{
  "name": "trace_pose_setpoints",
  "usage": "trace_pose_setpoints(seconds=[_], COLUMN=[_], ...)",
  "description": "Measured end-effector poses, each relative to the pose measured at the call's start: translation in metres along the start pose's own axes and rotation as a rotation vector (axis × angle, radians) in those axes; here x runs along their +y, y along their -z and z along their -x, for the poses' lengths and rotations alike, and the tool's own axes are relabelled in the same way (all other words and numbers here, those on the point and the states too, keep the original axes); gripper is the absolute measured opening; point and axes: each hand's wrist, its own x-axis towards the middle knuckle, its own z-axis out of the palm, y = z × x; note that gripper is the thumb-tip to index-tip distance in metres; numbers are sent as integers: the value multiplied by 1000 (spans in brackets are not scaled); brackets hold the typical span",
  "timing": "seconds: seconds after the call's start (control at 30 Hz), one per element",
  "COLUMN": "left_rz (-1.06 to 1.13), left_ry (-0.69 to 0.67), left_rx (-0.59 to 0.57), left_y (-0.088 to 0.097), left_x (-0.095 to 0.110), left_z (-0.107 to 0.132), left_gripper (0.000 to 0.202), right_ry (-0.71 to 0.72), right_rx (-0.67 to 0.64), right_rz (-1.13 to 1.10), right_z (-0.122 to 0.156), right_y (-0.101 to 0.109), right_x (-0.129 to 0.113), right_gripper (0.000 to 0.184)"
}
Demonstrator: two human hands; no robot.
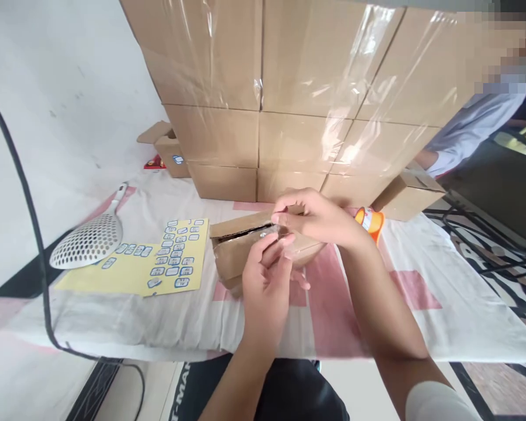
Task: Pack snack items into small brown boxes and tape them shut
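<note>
Cardboard box (232, 258) slightly open on top, contents hidden

Brown cardboard box (231, 258), dark gap along its top, on pink-and-white cloth (339, 316)

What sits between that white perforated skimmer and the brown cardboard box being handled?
The head view shows yellow paper with blue-edged stickers, then white cloth, between the skimmer and the box.
</note>
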Motion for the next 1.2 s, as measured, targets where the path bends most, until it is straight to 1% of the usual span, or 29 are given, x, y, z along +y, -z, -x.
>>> trace_pose_setpoints(seconds=[0.03, 0.07, 0.1, 0.2, 0.27, 0.3, 0.33, 0.37, 0.43, 0.5, 0.53, 0.57, 0.6, 0.63, 0.67, 0.73, 0.77, 0.87, 0.97, 1.0, 1.03, 1.1, 1.13, 1.17, 1.2], left_rz=[32, 61, 84, 92, 25, -36, -114, -207, -409, -605, -714, -833, -956, -1072, -1166, -1252, -1260, -1258, -1266, -1271, -1275, -1289, -1296, -1302, -1306], left_ry=[35, 69, 98, 148, 101, 44, -45, -165, -458, -758, -868, -940, -968, -958, -920, -838, -814, -789, -774, -766, -762, -758, -760, -766, -775], left_rx=[-8, -20, -37, -106, -103, -87, -53, 0, 139, 277, 330, 346, 326, 279, 221, 110, 87, 100, 110, 107, 101, 90, 89, 91, 96], left_y=[2, 3, 4, 5, 7, 8, 10, 13, 20, 26, 27, 28, 28, 28, 26, 23, 22, 20, 22, 22, 22, 22, 22, 21, 21], left_x=[-1, -3, -5, -15, -21, -23, -25, -26, -25, -20, -16, -13, -9, -7, -6, -6, -8, -13, -16, -16, -16, -16, -17, -17, -18], left_z=[1, 3, 6, 16, 22, 23, 25, 26, 26, 23, 20, 17, 14, 12, 9, 6, 6, 8, 10, 11, 12, 12, 13, 13, 13], left_gripper=[45, 49, 53, 62, 60, 55, 49, 42, 33, 32, 31, 29, 27, 27, 29, 35, 37, 38, 40, 40, 41, 42, 42, 42, 42], right_ry=[-22, -33, -39, -55, -56, -54, -50, -44, -39, -43, -47, -48, -48, -47, -47, -52, -50, -20, -14, -45, -90, -212, -270, -309, -328], right_rx=[-57, -87, -86, 17, 33, 25, 17, 12, 6, -1, -7, -12, -16, -22, -30, -51, -63, -88, -94, -58, 3, 135, 172, 182, 175], right_rz=[-23, -38, -40, -2, 16, 21, 25, 29, 34, 27, 18, 10, 3, -1, -1, 6, 18, 100, 226, 269, 309, 345, 331, 297, 247], right_z=[-5, -9, -12, -15, -14, -14, -14, -13, -13, -14, -14, -14, -15, -15, -15, -16, -17, -18, -19, -19, -19, -19, -19, -19, -20], right_y=[0, 0, 1, 2, 3, 2, 2, 1, 0, -1, -1, -1, -1, -2, -2, -2, -3, -5, -7, -7, -6, -4, -2, 0, 3], right_x=[4, 9, 14, 26, 30, 31, 30, 30, 28, 27, 27, 26, 26, 26, 26, 28, 30, 36, 41, 42, 44, 50, 53, 57, 62], right_gripper=[22, 23, 23, 21, 20, 20, 21, 21, 22, 22, 22, 23, 23, 22, 22, 18, 16, 11, 15, 18, 29, 62, 77, 85, 87])
